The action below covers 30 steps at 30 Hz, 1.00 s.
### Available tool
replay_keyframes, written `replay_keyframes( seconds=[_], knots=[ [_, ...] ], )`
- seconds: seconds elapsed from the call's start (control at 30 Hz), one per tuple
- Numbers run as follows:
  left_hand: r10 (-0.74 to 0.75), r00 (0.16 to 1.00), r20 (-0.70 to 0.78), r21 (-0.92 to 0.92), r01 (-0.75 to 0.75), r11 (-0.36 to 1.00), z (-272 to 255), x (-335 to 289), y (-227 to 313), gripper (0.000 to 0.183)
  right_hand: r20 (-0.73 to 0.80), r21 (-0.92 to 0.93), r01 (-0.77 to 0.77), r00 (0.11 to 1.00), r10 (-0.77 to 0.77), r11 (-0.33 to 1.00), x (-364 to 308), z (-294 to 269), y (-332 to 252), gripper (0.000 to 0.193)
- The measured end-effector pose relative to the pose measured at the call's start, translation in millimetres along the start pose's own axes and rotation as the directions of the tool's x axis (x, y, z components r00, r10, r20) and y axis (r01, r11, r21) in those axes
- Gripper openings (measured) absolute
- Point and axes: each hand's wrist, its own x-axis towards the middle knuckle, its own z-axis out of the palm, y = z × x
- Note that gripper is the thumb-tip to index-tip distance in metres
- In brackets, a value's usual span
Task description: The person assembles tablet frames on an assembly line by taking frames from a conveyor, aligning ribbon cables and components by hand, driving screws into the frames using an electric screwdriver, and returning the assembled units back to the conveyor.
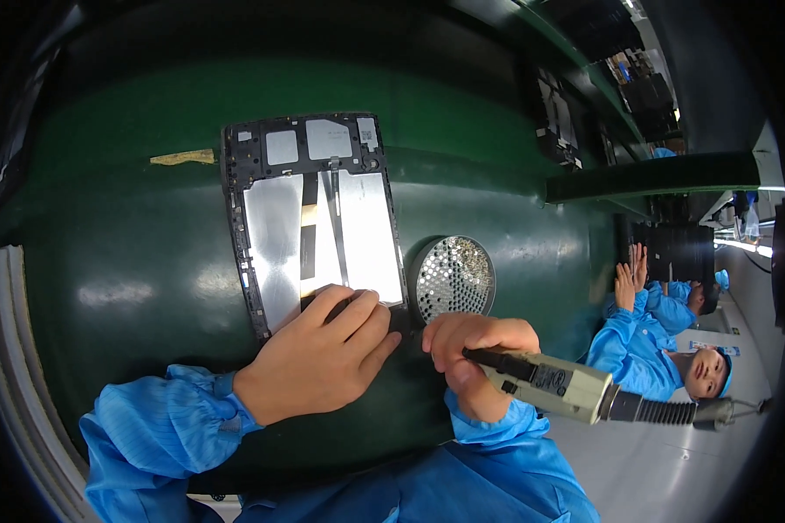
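Observation:
An opened tablet (275, 235) lies on the green mat, its black frame around a silver inner plate with dark ribbon strips. Across its lower edge my left hand (323, 362) is closed, fingers bent over a dark part there; the fingertips are partly hidden. My right hand (475, 349) grips an electric screwdriver (558, 388) with a beige body and black lever, its cable end pointing right. The screwdriver's tip is hidden behind the fingers. Just beyond that hand stands a round screw tray (453, 275), its perforated face holding small metal screws, mostly toward the upper right.
A green work mat (148, 270) covers the bench. A yellowish strip (183, 158) lies left of the tablet. Pale stacked boards (9, 322) line the left edge. A green shelf bar (654, 179) crosses the right side. Co-workers in blue (641, 349) are at the right.

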Motion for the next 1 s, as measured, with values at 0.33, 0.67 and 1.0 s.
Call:
replay_keyframes(
  seconds=[0.33,0.67,1.0],
  knots=[
    [0.049,0.999,-0.013,0.045,-0.048,0.998,0,1,-1,0.027,-0.382,-0.067,0.005,0.924,-0.03,0.998,26,-40,-7,0.033],
    [0.034,0.999,-0.037,0.013,-0.033,0.999,3,0,-2,0.026,-0.3,-0.055,-0.02,0.954,0.003,0.998,20,-39,9,0.035],
    [0.041,0.998,-0.038,0.017,-0.04,0.999,2,0,-2,0.027,-0.301,-0.032,-0.019,0.954,0.009,0.999,18,-39,12,0.035]
  ],
)
